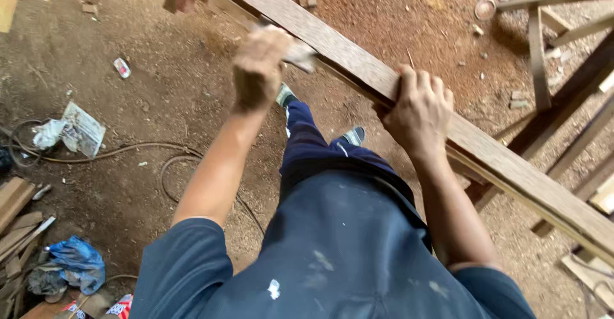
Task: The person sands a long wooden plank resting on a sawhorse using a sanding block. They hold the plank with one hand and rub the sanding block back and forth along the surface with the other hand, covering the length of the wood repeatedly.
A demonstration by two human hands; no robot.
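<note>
Left hand: my left hand [259,66] is closed around a small pale block [299,55], probably a sanding pad, pressed on the near edge of the plank; it is blurred, so I cannot tell the exact hold.
Right hand: my right hand [419,111] wraps over the plank's near edge, fingers on its top face, steadying it.
Plank: the long brown plank [358,63] runs from far left to near right, across a wooden frame [543,50] on the right.
Ground: sawdust-covered dirt, with a cable [147,149] looping on the left and scrap wood [16,229] at the near left.
Risk: I judge the plank could slide or tip if my right hand slackens; splinters could catch my fingers; the cable near my feet [355,135] could trip me.
</note>
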